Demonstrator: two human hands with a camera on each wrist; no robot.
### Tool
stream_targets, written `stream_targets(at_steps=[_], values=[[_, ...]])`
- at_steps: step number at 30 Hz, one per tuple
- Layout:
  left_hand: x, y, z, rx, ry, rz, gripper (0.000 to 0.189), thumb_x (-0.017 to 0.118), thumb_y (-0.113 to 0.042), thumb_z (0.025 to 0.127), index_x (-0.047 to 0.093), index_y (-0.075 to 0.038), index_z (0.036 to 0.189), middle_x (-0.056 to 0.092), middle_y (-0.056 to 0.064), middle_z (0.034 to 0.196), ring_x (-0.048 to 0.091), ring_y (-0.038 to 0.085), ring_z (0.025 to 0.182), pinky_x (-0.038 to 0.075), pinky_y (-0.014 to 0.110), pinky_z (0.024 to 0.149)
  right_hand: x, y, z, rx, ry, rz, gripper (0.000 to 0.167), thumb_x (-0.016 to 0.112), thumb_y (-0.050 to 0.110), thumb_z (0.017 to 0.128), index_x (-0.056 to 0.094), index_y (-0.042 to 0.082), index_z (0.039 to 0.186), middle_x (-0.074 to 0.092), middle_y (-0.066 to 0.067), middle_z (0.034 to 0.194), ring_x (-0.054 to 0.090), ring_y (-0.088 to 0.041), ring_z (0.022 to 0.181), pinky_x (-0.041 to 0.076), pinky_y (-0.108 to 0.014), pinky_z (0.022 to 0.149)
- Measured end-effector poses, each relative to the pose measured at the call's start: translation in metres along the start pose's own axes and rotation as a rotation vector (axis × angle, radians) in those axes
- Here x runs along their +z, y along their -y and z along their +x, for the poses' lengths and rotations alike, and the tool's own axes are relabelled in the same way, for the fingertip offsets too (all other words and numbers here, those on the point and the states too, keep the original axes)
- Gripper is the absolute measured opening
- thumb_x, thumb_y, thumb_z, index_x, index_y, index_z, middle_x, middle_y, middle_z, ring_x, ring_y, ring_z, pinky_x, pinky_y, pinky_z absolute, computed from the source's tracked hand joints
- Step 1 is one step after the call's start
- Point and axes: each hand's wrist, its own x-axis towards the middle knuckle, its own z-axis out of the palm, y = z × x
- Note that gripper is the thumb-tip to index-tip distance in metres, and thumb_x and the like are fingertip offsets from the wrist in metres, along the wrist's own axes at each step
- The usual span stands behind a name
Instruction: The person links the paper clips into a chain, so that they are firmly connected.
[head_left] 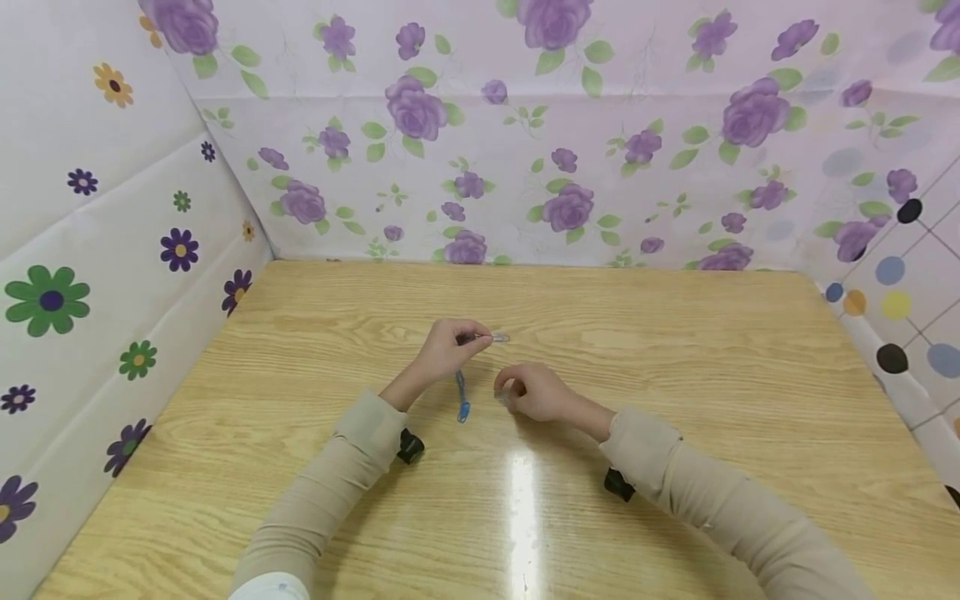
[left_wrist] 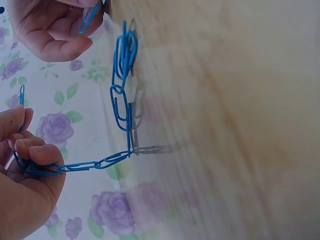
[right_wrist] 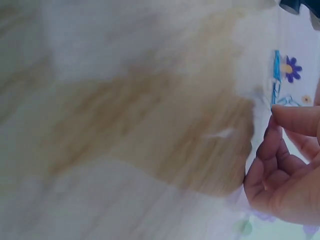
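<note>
My left hand (head_left: 450,346) grips a chain of linked blue paper clips (head_left: 461,396), whose lower part hangs down over the table. In the left wrist view, one clip (left_wrist: 21,95) sticks out between the thumb and index finger of that hand, and the chain (left_wrist: 95,164) runs out from under its curled fingers to a bunched end. To the right, nearer the front edge, my right hand (head_left: 538,392) pinches a single blue paper clip (left_wrist: 89,20) between thumb and finger. The two hands are a short way apart, above the tabletop.
The wooden table (head_left: 675,350) has a light glare at the front middle. Flowered cloth (head_left: 525,150) rises behind it, with patterned sheets (head_left: 112,208) at the left and right sides. A dark camera (head_left: 410,447) sits at the left wrist, another (head_left: 619,485) at the right.
</note>
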Motion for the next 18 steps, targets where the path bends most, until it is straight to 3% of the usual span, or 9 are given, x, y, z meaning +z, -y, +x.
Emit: stream_targets(at_steps=[8,12,18], values=[[-0.001,0.001,-0.001,0.008,0.008,0.027,0.015,0.060,-0.010,0.089,0.069,0.001,0.090,0.046,0.001,0.054,0.034,0.012,0.047,0.029,0.022,0.046,-0.014,-0.005,-0.006,0.077,0.017,0.127,0.021,0.061,-0.002,0.082,0.065,0.000,0.102,0.065,-0.007,0.079,0.053,-0.008,0.061,0.045,-0.023,0.056],[-0.001,0.000,-0.001,0.005,0.012,0.034,0.015,0.059,-0.011,0.089,0.069,0.000,0.091,0.048,0.001,0.055,0.035,0.012,0.048,0.030,0.022,0.046,-0.022,-0.005,-0.007,0.114,-0.030,0.162,0.021,0.061,0.000,0.082,0.066,0.000,0.102,0.065,-0.006,0.083,0.058,-0.011,0.072,0.048,-0.027,0.064],[-0.002,-0.001,-0.001,0.005,0.023,0.037,0.017,0.060,-0.014,0.089,0.069,0.000,0.091,0.046,0.001,0.055,0.034,0.012,0.047,0.030,0.022,0.046,-0.035,-0.003,-0.008,0.120,-0.083,0.234,0.021,0.061,0.002,0.084,0.064,-0.005,0.103,0.066,-0.007,0.086,0.061,-0.016,0.076,0.050,-0.031,0.067]])
